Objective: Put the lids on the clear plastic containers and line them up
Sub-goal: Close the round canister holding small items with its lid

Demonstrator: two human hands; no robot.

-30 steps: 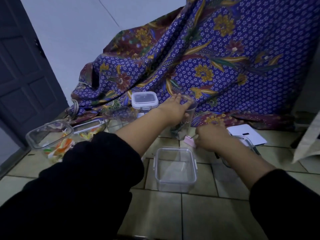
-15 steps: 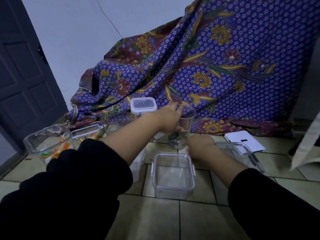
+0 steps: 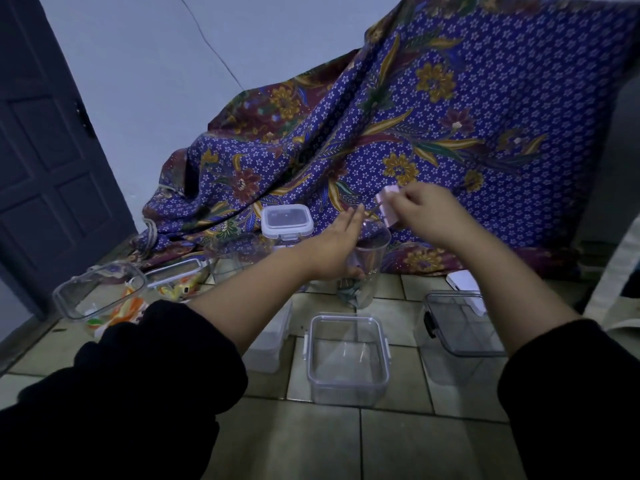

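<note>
While left grip (image 3: 337, 244) clasps tall clear container (image 3: 371, 268) — right grip (image 3: 427, 214) pinches pink lid (image 3: 388, 206).

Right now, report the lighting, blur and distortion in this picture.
Head view: dim, bluish light, little glare; wide-angle distortion tilts the door; the left hand on the tall clear container looks soft, and so does the right hand pinching the pink lid.

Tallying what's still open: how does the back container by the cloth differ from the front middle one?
The back container wears its lid; the front container is open-topped. The back container's base is hidden behind the left arm; the front container shows whole. Both are clear and squarish.
</note>
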